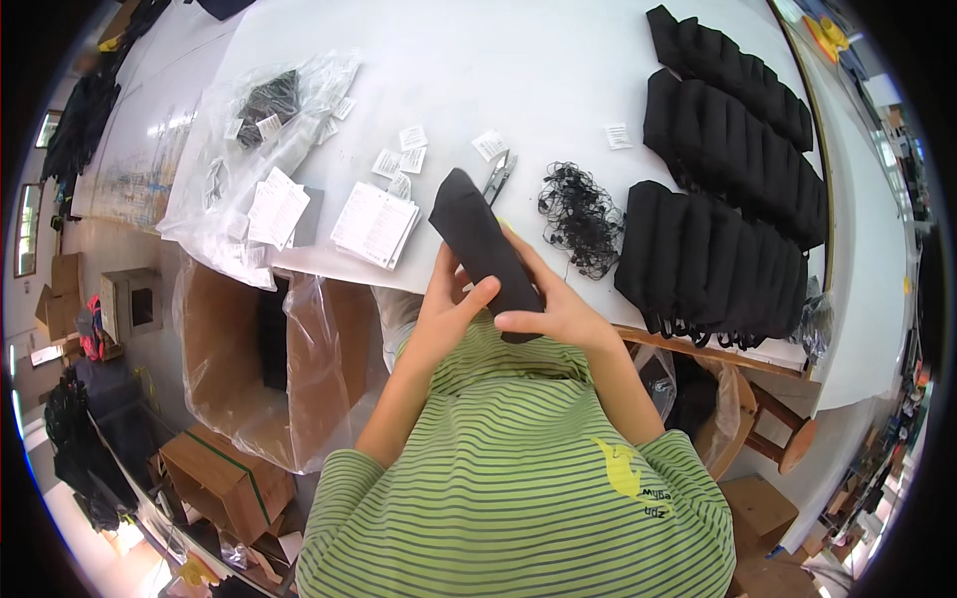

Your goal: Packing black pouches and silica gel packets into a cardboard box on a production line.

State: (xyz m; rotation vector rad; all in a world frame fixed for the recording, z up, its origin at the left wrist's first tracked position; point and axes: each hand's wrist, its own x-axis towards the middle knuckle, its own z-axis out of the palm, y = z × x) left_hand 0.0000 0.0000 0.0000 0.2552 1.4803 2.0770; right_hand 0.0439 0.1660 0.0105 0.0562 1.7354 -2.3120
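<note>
Striped shirt (518, 468) nearest; black bundle (481, 237) slants, pinched between left hand (451, 302) and right hand (560, 302).

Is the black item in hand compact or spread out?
Compact: the black item forms a narrow, elongated shape between the left hand and the right hand. Whether it is folded inside, I cannot tell.
</note>
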